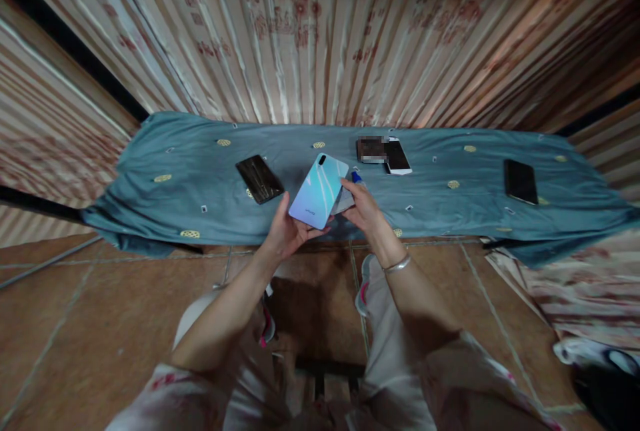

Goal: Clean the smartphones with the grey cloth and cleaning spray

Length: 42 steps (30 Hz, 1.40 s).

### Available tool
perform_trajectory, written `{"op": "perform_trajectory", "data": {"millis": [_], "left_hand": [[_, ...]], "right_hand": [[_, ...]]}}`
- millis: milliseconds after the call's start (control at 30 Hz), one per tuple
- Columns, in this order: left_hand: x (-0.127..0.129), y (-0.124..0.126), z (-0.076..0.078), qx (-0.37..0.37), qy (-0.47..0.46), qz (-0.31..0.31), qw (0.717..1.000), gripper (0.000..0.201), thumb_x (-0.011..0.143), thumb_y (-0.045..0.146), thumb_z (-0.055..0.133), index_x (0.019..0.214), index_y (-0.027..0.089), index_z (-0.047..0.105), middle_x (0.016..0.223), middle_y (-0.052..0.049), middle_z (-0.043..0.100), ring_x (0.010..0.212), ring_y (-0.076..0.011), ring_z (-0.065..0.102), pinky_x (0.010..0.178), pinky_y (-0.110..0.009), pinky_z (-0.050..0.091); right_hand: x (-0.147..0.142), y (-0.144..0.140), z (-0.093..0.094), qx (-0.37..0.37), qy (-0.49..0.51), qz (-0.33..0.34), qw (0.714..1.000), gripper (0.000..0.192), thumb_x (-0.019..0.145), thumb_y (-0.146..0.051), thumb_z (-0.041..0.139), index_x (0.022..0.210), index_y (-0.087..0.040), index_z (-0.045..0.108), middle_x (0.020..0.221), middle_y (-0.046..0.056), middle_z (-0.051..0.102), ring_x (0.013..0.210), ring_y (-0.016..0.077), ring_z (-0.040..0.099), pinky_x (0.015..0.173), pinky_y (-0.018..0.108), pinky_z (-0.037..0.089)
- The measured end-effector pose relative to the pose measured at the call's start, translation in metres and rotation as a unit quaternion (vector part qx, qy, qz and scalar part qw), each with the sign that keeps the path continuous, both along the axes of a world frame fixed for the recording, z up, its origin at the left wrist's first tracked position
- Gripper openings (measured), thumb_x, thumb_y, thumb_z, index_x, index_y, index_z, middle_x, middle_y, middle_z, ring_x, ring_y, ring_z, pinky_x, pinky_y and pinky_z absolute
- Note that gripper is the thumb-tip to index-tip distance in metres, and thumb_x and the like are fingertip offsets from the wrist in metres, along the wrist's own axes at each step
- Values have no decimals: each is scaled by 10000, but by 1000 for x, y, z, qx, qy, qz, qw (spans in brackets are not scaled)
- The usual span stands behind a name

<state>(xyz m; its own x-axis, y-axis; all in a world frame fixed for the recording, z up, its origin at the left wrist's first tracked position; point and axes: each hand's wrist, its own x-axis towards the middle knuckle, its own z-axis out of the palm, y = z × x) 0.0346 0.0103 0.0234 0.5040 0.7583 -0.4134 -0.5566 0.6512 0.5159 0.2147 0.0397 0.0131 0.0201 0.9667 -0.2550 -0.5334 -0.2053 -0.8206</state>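
A light-blue smartphone (319, 192) is tilted above the cloth-covered table, its glossy back and dark camera bump facing up. My left hand (291, 227) grips its lower left corner, thumb along the edge and fingers underneath. At the right edge of the phone, my right hand (363, 205) is closed with its fingertips against it. A pale grey flat thing (344, 201) shows between the phone and my right hand; its kind is unclear. Just beyond the right fingers is a small thing with a blue end (357, 177), partly hidden. Left of the phone lies a dark, shiny smartphone (259, 179).
A teal patterned cloth (440, 211) covers the long narrow table. On it lie a white-framed phone (398, 155), a blurred-out item (372, 149) beside it, and a black phone (521, 181) at the far right. Pleated curtains (310, 37) hang close behind.
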Motion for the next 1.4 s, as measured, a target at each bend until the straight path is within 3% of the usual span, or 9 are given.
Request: {"op": "perform_trajectory", "data": {"millis": [133, 233, 500, 633, 867, 1067, 1267, 1400], "left_hand": [[5, -5, 8, -12, -54, -11, 998, 694, 963, 625, 247, 1393, 145, 503, 1016, -150, 760, 875, -302, 746, 769, -432, 582], [8, -5, 11, -24, -42, 1, 999, 646, 985, 569, 249, 1390, 132, 498, 953, -140, 766, 809, -281, 753, 706, -384, 593], [11, -7, 12, -27, -16, 20, 999, 571, 979, 543, 314, 1238, 124, 603, 836, -123, 755, 670, -240, 729, 599, -337, 579], [11, -10, 12, -28, -10, 2, 1000, 626, 976, 561, 295, 1225, 87, 621, 900, -170, 756, 691, -230, 722, 604, -320, 566], [10, -15, 14, -19, 9, -11, 1000, 655, 989, 525, 275, 1315, 43, 575, 955, -211, 755, 653, -212, 705, 599, -300, 547], [11, -19, 14, -12, 23, 3, 1000, 567, 996, 461, 300, 1217, 52, 625, 888, -177, 764, 638, -196, 706, 594, -275, 555], [12, -18, 9, -8, 34, 27, 999, 481, 976, 419, 375, 1190, 71, 629, 882, -157, 767, 643, -190, 712, 596, -266, 559], [14, -17, 6, -4, 31, 34, 999, 461, 958, 415, 426, 1199, 77, 628, 906, -150, 767, 655, -184, 710, 618, -268, 560]], "right_hand": [[-1, -2, 2, -6, 29, 9, 1000, 147, 758, -305, 779, 735, -193, 687, 702, -15, 750, 616, 134, 691, 625, 239, 574], [-1, -3, 6, -5, 40, 14, 999, 169, 731, -307, 809, 726, -188, 690, 694, -15, 750, 600, 127, 686, 610, 228, 574], [-2, -4, 9, -11, 37, 10, 999, 150, 737, -317, 778, 747, -184, 709, 691, -18, 742, 590, 129, 667, 598, 239, 564], [3, 1, 7, -18, 24, -10, 1000, 153, 804, -345, 703, 769, -196, 704, 702, -2, 741, 609, 158, 663, 630, 285, 563], [11, 13, 10, -13, 18, -52, 998, 161, 856, -345, 615, 855, -220, 716, 863, 26, 780, 887, 207, 724, 849, 338, 573], [11, 17, 7, -13, 25, -100, 995, 134, 839, -334, 634, 826, -213, 693, 841, 20, 771, 824, 176, 710, 803, 302, 567], [9, 11, -2, 52, -121, -173, 976, 286, 782, -516, 681, 747, -233, 660, 707, -31, 686, 721, 151, 628, 700, 259, 507], [7, -2, -3, 127, -303, -175, 928, 407, 861, -618, 552, 796, -241, 689, 752, -6, 680, 788, 184, 621, 812, 321, 498]]}}
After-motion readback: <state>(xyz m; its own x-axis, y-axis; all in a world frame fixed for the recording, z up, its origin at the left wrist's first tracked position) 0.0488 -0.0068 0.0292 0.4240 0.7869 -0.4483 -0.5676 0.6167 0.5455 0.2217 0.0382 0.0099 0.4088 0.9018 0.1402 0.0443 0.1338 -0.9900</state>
